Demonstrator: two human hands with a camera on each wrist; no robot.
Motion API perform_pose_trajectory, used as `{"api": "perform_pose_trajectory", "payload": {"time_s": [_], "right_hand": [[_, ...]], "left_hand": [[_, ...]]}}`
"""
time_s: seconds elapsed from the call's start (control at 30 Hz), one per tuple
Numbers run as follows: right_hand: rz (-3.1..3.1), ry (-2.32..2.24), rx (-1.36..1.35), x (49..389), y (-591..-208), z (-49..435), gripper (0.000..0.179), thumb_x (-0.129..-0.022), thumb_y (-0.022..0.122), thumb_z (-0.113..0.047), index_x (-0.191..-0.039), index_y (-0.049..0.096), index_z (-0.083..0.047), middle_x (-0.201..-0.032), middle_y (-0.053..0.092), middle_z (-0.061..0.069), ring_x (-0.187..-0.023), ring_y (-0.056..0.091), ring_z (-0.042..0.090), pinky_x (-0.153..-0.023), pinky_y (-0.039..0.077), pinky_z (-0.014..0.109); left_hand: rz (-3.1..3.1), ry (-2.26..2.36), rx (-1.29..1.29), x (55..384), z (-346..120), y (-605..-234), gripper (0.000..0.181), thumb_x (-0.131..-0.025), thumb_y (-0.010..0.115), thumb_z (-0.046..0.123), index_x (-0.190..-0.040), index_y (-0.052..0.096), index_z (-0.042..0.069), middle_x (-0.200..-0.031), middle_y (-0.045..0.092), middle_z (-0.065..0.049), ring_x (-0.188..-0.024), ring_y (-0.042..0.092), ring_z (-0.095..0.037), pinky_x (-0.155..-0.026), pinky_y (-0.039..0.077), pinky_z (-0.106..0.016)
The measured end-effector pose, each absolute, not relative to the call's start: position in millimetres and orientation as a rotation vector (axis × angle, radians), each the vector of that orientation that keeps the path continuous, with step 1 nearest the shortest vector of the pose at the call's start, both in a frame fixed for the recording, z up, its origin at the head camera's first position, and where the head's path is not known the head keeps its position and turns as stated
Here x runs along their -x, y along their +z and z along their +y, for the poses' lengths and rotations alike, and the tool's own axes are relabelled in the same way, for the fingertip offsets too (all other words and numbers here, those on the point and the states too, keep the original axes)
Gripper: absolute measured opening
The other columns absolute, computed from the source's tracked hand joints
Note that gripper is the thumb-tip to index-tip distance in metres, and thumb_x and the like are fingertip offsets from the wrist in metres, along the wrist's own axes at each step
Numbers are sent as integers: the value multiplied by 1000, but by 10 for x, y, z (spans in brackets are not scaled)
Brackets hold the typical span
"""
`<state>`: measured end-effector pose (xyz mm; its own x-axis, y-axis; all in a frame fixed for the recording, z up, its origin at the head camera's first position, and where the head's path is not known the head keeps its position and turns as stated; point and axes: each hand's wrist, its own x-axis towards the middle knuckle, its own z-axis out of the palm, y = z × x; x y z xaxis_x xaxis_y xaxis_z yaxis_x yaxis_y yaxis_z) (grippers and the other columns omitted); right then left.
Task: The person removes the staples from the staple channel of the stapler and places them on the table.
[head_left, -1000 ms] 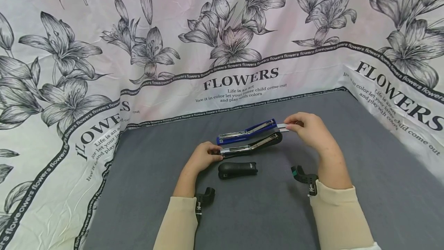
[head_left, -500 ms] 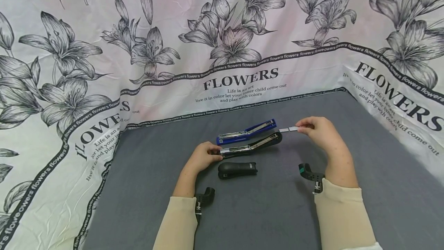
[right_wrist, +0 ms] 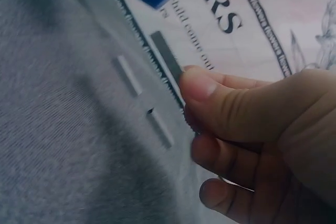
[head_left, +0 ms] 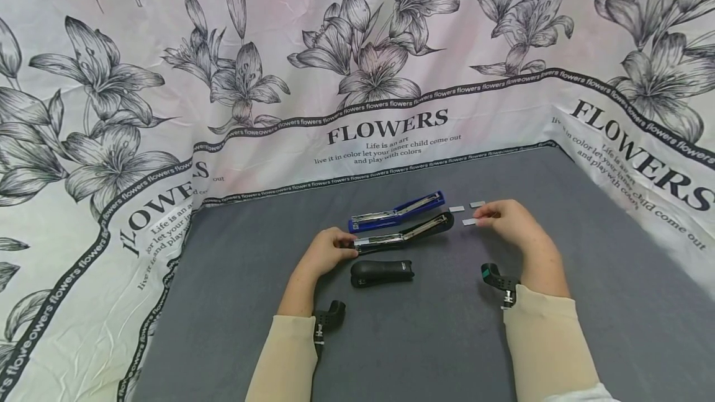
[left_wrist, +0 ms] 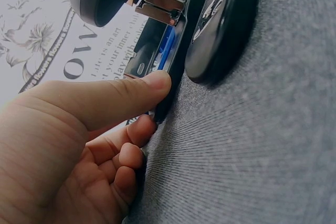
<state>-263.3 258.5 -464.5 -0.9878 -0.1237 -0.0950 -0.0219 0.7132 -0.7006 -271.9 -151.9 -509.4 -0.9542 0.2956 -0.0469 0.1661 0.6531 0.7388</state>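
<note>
My left hand (head_left: 326,255) pinches the near end of an opened black stapler (head_left: 427,228), thumb on top and fingers beneath, as the left wrist view shows. Behind it lies a blue stapler (head_left: 371,221), also swung open. Between the thumb and fingers of my right hand (head_left: 508,222) is a silver strip of staples (right_wrist: 167,53), its free end pointing toward the staplers. Two more staple strips lie on the grey cloth: one staple strip (head_left: 457,208) off the blue stapler's right end, the other (head_left: 477,204) just past my right fingertips.
A closed black stapler (head_left: 382,273) lies in front of the opened ones, close to my left hand. Grey cloth (head_left: 424,340) covers the table. A white flower-printed curtain (head_left: 385,135) rises behind the table and at both sides.
My right hand has moved right, away from the blue stapler, and then lower. Two staple strips now lie apart on the cloth, and one stays in its fingers. My left hand stays put.
</note>
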Motion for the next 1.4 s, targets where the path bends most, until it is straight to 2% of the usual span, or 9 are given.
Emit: {"api": "perform_pose_trajectory", "payload": {"time_s": [0.27, 0.53, 0.8, 0.9, 1.1, 1.23, 1.4], "right_hand": [[2743, -1100, 167, 2677, -4789, 2589, 18, -95, 74, -14, -105, 77, 1, -109, 73, 17, -103, 62, 33, -93, 45, 55], [2740, -1054, 180, 2709, -4814, 2557, 16, -93, 73, -9, -103, 77, 3, -106, 73, 16, -101, 62, 34, -91, 45, 54], [2779, -1053, 174, 2658, -4672, 2568, 30, -97, 71, -15, -117, 72, 7, -120, 68, 26, -118, 58, 47, -99, 42, 62], [2794, -1065, 158, 2641, -4571, 2544, 35, -100, 69, -19, -124, 70, 6, -125, 65, 29, -118, 58, 48, -98, 43, 62], [2846, -1076, 147, 2598, -4388, 2464, 39, -104, 64, -26, -131, 67, 2, -128, 63, 26, -113, 60, 41, -93, 47, 59], [2884, -1107, 147, 2550, -4274, 2403, 41, -104, 63, -31, -132, 67, -2, -125, 63, 20, -108, 58, 36, -89, 47, 56], [2938, -1134, 191, 2502, -4142, 2308, 41, -104, 63, -35, -130, 68, -3, -121, 64, 16, -110, 56, 36, -90, 47, 56]], "left_hand": [[2710, 1182, -401, 2742, -1525, -5072, 30, -89, 82, 14, -118, 78, 9, -93, 61, 0, -80, 51, -18, -71, 44, -35], [2708, 1184, -398, 2758, -1523, -5064, 30, -89, 82, 14, -119, 78, 9, -94, 61, 0, -80, 51, -18, -71, 45, -35], [2703, 1186, -390, 2748, -1525, -5067, 30, -89, 82, 14, -118, 78, 9, -94, 61, 0, -80, 51, -17, -71, 45, -35], [2699, 1189, -382, 2742, -1525, -5065, 30, -89, 82, 14, -118, 79, 10, -94, 62, 1, -80, 51, -17, -71, 45, -35], [2696, 1184, -374, 2738, -1528, -5060, 30, -89, 82, 15, -118, 78, 10, -94, 62, 0, -80, 51, -18, -71, 45, -35], [2700, 1171, -381, 2735, -1528, -5067, 31, -89, 83, 15, -119, 78, 10, -94, 62, 1, -80, 51, -17, -71, 44, -35], [2699, 1169, -381, 2729, -1534, -5091, 31, -89, 83, 16, -119, 78, 11, -94, 61, 1, -80, 51, -18, -71, 44, -35]]}}
